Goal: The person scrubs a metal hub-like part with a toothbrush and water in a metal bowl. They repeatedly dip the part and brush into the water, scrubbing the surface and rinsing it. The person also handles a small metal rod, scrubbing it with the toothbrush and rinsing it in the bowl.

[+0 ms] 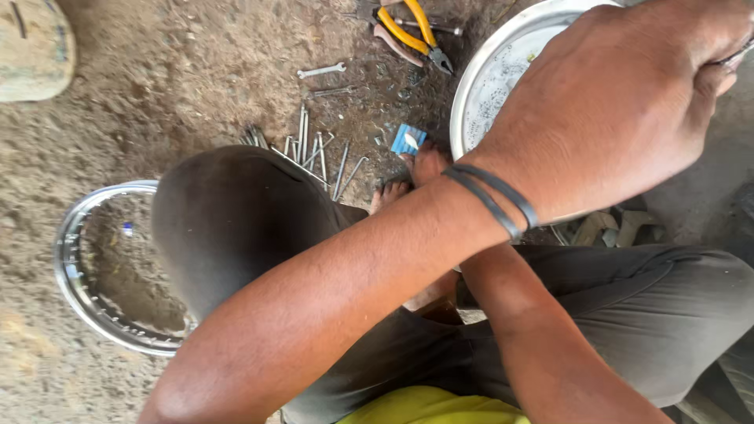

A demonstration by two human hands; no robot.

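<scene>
My left arm crosses the view from lower left to upper right, with two black bands (495, 196) on the wrist. My left hand (620, 102) hovers over a round metal basin (483, 78), its fingers curled around a thin metal piece (740, 55) at the right edge. My right forearm (542, 338) runs up from the lower right and passes under the left arm; its hand is hidden. I sit on dirt ground in grey trousers (228, 220), with bare toes (412, 173) showing beside the basin.
A chrome wheel rim (75, 286) lies on the dirt at the left. Several loose spokes (314, 149), a small wrench (320, 71), yellow-handled pliers (412, 31) and a blue packet (408, 140) lie ahead of my knee. Wood scraps (609, 228) sit under the basin.
</scene>
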